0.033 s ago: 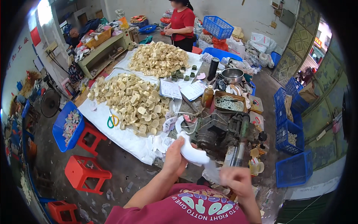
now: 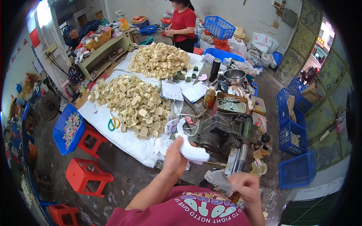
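My left hand (image 2: 175, 157) is closed around a curved white piece (image 2: 194, 151), smooth and soft-looking. It appears to be a stack of crescent-shaped white cloth or foam, with layers showing at its lower edge; its exact kind I cannot tell. To the right, my right hand (image 2: 245, 185) has its fingers curled together, apart from the white piece. Whatever the fingers hold, if anything, is hidden. Beside that hand lies a crumpled translucent plastic sheet or bag (image 2: 218, 180). Beyond the left hand are white scraps (image 2: 160, 146) on the table edge.
Two heaps of cream-coloured blocks (image 2: 130, 103) cover the white sheet (image 2: 94, 116). Scissors (image 2: 113, 122) lie near its edge. A greasy machine (image 2: 215, 132) stands ahead right. Red stools (image 2: 85, 175) and blue crates (image 2: 298, 171) flank the table. A person in red (image 2: 184, 22) stands beyond.
My right hand has moved slightly right and down, away from the white piece. The blurred pale strip between them no longer shows there. My left hand keeps its hold, the piece tilted slightly differently.
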{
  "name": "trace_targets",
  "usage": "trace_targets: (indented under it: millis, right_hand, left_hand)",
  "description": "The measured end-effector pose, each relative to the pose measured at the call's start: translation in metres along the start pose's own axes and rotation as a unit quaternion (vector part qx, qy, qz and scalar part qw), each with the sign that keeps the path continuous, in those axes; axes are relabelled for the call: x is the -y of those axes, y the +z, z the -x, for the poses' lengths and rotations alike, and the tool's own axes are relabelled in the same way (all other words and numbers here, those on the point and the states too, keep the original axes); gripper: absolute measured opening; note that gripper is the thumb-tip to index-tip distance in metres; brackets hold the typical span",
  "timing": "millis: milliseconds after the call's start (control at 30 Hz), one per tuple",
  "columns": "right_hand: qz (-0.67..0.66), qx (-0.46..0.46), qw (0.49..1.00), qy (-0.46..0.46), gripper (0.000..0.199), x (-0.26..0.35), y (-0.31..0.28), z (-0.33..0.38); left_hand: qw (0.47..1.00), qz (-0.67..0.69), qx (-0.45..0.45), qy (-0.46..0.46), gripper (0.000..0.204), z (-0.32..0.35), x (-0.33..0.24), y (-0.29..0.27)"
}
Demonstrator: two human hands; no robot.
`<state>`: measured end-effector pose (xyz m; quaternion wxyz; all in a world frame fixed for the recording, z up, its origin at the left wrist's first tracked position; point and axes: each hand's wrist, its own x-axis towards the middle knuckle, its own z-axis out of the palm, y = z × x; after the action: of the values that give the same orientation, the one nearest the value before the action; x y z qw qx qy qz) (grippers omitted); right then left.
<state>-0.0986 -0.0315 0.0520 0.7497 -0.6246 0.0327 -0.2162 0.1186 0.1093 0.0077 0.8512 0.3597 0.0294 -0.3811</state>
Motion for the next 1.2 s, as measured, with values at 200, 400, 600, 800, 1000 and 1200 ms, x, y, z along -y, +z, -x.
trace_targets:
  millis: [200,400,600,800,1000,1200]
  right_hand:
    - [-0.019,-0.332,0.894,0.299,0.034,0.006,-0.097,0.224]
    - [0.566,-0.455,0.64,0.252,0.047,-0.017,-0.075,0.231]
    - [0.579,-0.277,0.765,0.049,0.088,-0.004,-0.016,0.053]
    - [0.51,-0.155,0.831,-0.161,0.096,-0.002,-0.018,-0.052]
    - [0.434,-0.033,0.873,-0.222,0.055,0.005,-0.024,-0.063]
    - [0.218,-0.094,0.971,0.005,0.039,0.014,-0.054,-0.038]
  left_hand:
    - [0.999,-0.01,0.026,0.019,0.036,-0.037,-0.022,-0.002]
    - [0.99,0.033,0.061,-0.124,0.036,-0.051,-0.003,0.035]
    - [0.945,0.076,0.169,-0.27,0.043,-0.024,0.023,0.09]
    - [0.924,0.032,0.188,-0.332,0.04,0.006,0.049,0.111]
    - [0.934,0.047,0.184,-0.303,0.038,0.018,0.057,0.101]
    - [0.982,-0.131,0.071,-0.119,0.035,0.026,0.082,0.079]
